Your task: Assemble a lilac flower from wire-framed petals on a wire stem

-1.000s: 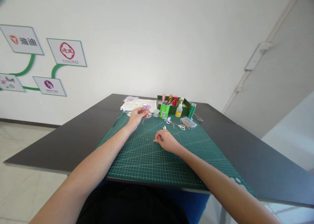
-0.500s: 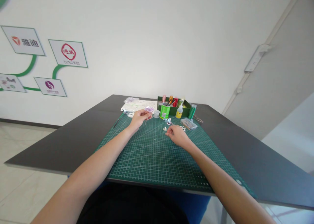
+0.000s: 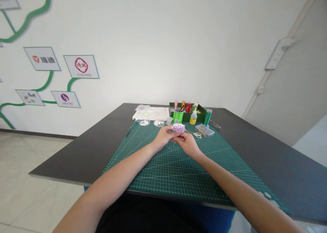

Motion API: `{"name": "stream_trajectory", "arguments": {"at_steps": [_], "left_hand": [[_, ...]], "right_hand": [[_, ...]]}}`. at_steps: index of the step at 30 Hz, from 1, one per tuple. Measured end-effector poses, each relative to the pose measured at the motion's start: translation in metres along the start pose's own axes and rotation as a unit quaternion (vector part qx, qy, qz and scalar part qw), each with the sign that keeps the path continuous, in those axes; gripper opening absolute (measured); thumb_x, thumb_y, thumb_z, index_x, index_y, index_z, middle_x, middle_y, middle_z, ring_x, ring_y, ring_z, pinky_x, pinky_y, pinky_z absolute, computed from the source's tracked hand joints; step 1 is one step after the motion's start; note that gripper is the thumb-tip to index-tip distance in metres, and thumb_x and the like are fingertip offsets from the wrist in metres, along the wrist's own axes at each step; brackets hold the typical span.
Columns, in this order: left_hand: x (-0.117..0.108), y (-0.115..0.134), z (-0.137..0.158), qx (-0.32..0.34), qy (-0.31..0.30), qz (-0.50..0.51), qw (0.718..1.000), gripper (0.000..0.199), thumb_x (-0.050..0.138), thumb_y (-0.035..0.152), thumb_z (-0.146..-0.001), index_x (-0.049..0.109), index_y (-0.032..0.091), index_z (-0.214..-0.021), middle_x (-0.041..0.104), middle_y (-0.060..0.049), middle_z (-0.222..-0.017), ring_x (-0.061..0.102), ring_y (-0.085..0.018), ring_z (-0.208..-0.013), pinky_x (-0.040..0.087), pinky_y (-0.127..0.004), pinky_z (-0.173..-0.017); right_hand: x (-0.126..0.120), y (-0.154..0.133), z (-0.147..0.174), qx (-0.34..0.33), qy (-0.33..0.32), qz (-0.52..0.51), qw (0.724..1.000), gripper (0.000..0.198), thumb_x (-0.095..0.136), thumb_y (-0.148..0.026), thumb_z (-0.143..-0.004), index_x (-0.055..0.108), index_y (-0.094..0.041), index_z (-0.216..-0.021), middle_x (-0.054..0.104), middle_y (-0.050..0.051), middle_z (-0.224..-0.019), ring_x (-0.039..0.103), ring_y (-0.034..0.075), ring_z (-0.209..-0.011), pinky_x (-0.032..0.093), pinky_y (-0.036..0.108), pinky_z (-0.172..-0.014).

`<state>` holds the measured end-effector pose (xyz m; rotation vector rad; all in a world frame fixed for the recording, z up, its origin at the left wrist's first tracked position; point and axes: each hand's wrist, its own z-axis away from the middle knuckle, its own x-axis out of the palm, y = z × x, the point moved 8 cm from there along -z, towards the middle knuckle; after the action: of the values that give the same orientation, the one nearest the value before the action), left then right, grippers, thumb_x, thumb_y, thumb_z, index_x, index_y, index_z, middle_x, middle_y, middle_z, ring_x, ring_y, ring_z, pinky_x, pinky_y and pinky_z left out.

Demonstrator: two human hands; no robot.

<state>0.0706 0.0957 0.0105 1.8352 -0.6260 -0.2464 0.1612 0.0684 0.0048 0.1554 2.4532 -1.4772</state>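
A pale purple, many-petalled artificial flower (image 3: 178, 128) is held above the cutting mat (image 3: 163, 168), its bloom facing up. My left hand (image 3: 164, 137) is closed on it from the left, fingers under the petals. Just below the bloom, my right hand (image 3: 187, 143) is pinched, its fingertips meeting those of the left. What sits between the right fingertips is hidden, and the flower's stem is mostly out of sight. White-handled scissors (image 3: 196, 135) lie on the mat right behind my right hand, their blades partly covered.
Behind the hands stand a green can (image 3: 178, 116) with brushes, a glue bottle (image 3: 193, 118), a small grey tub (image 3: 169, 121) and shallow dishes (image 3: 159, 123). A green box (image 3: 201, 118) holds coloured rolls. A clear case (image 3: 204, 130) and white sheets (image 3: 153, 113) lie nearby.
My left hand has brought the flower rightward and nearer. My right hand has left the spot beside a small white piece and joined the left under the bloom. The view has shifted left.
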Motion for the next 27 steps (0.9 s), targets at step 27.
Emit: {"name": "stream_trajectory", "arguments": {"at_steps": [27], "left_hand": [[-0.354, 0.074, -0.072, -0.114, 0.217, -0.502, 0.829, 0.017, 0.081, 0.028, -0.058, 0.074, 0.017, -0.067, 0.071, -0.007, -0.069, 0.062, -0.022, -0.072, 0.046, -0.033, -0.074]], "right_hand": [[-0.024, 0.005, 0.026, 0.063, 0.108, -0.017, 0.992, 0.037, 0.075, -0.053, -0.074, 0.076, -0.016, -0.078, 0.077, 0.010, -0.076, 0.073, 0.024, -0.071, 0.061, 0.037, -0.071]]}}
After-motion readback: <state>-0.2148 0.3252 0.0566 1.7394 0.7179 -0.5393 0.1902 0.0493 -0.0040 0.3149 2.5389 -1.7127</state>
